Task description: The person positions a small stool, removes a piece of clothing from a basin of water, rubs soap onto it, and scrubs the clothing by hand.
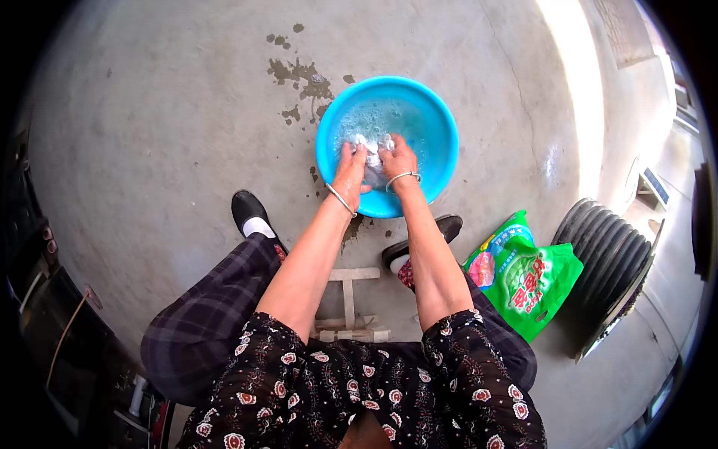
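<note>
A blue plastic basin [446, 142] stands on the concrete floor with sudsy water [381, 112] in it. Bunched white cloth [374, 159] lies in the water, wet and crumpled. My left hand [349, 173] reaches over the near rim and grips the cloth from the left, fingers closed on it. From the right, my right hand [399, 160] holds the same cloth, its fingers partly hidden by suds and fabric. Each wrist wears a silver-coloured bangle.
Dark wet splashes [303, 78] mark the floor beyond the basin. A green detergent bag [527, 280] lies by my right foot. Ribbed black coiled hose [602, 254] stands farther right. My feet in black shoes flank the near side, with a wooden stool frame [349, 299] between my legs.
</note>
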Demonstrator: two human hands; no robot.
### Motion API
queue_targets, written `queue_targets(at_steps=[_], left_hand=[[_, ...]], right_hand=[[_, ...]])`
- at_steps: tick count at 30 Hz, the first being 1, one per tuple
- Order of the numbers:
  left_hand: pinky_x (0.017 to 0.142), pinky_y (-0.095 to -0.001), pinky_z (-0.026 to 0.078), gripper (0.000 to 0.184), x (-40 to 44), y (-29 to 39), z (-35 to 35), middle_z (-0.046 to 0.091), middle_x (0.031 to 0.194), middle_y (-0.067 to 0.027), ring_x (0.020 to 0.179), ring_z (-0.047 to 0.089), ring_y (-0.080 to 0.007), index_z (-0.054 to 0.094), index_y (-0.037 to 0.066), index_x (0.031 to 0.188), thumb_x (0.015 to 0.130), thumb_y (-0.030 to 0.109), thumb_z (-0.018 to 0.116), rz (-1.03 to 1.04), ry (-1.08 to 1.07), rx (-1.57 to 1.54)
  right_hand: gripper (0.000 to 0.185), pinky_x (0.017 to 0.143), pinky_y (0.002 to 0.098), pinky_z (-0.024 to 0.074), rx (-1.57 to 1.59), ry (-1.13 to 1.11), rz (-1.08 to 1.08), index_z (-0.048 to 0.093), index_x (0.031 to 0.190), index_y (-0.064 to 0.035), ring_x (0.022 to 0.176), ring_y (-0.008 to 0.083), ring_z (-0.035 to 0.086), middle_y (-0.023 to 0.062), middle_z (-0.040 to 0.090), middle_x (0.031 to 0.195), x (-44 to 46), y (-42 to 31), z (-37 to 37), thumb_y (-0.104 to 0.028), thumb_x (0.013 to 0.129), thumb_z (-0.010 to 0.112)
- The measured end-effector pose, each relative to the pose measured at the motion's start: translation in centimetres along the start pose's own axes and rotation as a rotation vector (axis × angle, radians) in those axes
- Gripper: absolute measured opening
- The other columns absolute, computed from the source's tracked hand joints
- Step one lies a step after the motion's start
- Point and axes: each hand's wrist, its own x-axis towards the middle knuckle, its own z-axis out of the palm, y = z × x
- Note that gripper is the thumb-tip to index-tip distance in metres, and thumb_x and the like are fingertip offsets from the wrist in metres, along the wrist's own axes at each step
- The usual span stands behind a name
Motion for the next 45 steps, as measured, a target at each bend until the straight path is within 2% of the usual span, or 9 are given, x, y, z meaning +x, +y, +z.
queue_targets(at_steps=[5,9,16,23,27,30,32,38,45], left_hand=[[0.075,-0.035,0.048,0.037,3.4,-0.4,-2.5,0.055,0.102,-0.0076,0.091,0.055,-0.0194,0.046,0.007,0.113,0.092,0.036,0.046,0.082,-0.215,-0.341],[0.064,-0.0319,0.049,0.028,2.1,1.0,-1.9,0.057,0.086,-0.0064,0.076,0.058,-0.0179,0.052,0.006,0.1,0.091,0.032,0.049,0.041,-0.317,-0.333],[0.074,-0.028,0.046,0.021,-1.5,0.8,0.5,0.058,0.097,-0.0046,0.087,0.056,-0.0124,0.054,0.004,0.103,0.092,0.019,0.047,0.165,-0.171,-0.141],[0.089,-0.0431,0.041,0.033,-1.6,1.5,0.1,0.055,0.111,-0.0099,0.103,0.054,-0.0212,0.046,0.002,0.121,0.092,0.017,0.047,0.195,-0.153,-0.077],[0.092,-0.0445,0.04,0.038,-2.7,1.7,0.5,0.054,0.116,-0.0155,0.104,0.054,-0.0238,0.046,0.001,0.121,0.091,0.023,0.049,-0.079,0.158,-0.064],[0.072,-0.0343,0.051,0.034,-1.5,-0.1,-1.4,0.061,0.099,-0.013,0.084,0.061,-0.0225,0.054,-0.002,0.109,0.088,0.024,0.052,-0.018,-0.323,-0.389],[0.072,-0.0367,0.052,0.025,-1.8,-0.2,-2.2,0.061,0.095,-0.0143,0.083,0.062,-0.0251,0.054,-0.004,0.106,0.084,0.009,0.055,-0.078,-0.337,-0.254],[0.092,-0.0418,0.045,0.039,-7.4,1.3,-2.3,0.054,0.116,-0.0154,0.105,0.055,-0.0294,0.042,0.0,0.123,0.085,0.003,0.05,0.114,-0.48,-0.281],[0.095,-0.0405,0.042,0.042,-14.7,3.6,-1.1,0.051,0.12,-0.0134,0.11,0.052,-0.0263,0.039,-0.001,0.125,0.084,0.001,0.05,0.212,-0.726,-0.23]], right_hand=[[0.027,0.057,0.0276,0.0462,0.808,-0.282,-0.001,0.059,0.098,-0.0059,0.062,0.0105,0.052,-0.0012,0.058,0.076,-7.1,-6.8,-1.9,-0.011,0.073,0.066],[0.013,0.052,0.0302,0.044,0.257,0.161,-0.54,0.057,0.08,-0.0056,0.053,0.0195,0.055,0.0107,0.057,0.068,-10.4,-9.8,-1.3,-0.017,0.08,0.063],[0.026,0.051,0.0413,0.0442,-0.157,0.299,-0.34,0.054,0.071,-0.0075,0.06,0.0345,0.058,0.0182,0.057,0.062,-3.6,-7.4,-3.2,-0.031,0.084,0.056],[0.018,0.053,0.0207,0.0376,0.783,0.046,0.047,0.059,0.081,-0.004,0.062,0.0046,0.043,-0.0035,0.054,0.07,-4.1,-4.4,-7.0,-0.022,0.08,0.064],[0.016,0.058,0.0215,0.0403,0.538,0.017,-0.207,0.06,0.083,-0.0037,0.066,0.0068,0.048,-0.0011,0.056,0.072,-8.1,-4.6,-6.9,-0.009,0.07,0.069],[0.019,0.066,0.0329,0.0443,0.183,0.11,-0.628,0.061,0.079,-0.0071,0.077,0.0247,0.054,0.0092,0.058,0.079,-11.8,-6.4,-5.9,-0.004,0.061,0.066],[0.02,0.06,0.0273,0.0442,0.125,0.144,-0.792,0.06,0.078,-0.0066,0.065,0.0191,0.052,0.0065,0.056,0.074,-13.5,-6.3,-4.5,-0.002,0.059,0.066],[0.011,0.065,0.0212,0.0456,1.094,-0.035,-0.174,0.06,0.079,-0.0014,0.065,0.0079,0.055,0.0017,0.06,0.07,-18.1,-5.7,-6.9,-0.006,0.071,0.066],[0.044,0.074,0.0276,0.0478,0.915,0.093,-0.163,0.053,0.105,0.0016,0.088,0.0153,0.057,0.0115,0.061,0.096,-18.4,-5.3,-7.6,-0.013,0.069,0.075]])
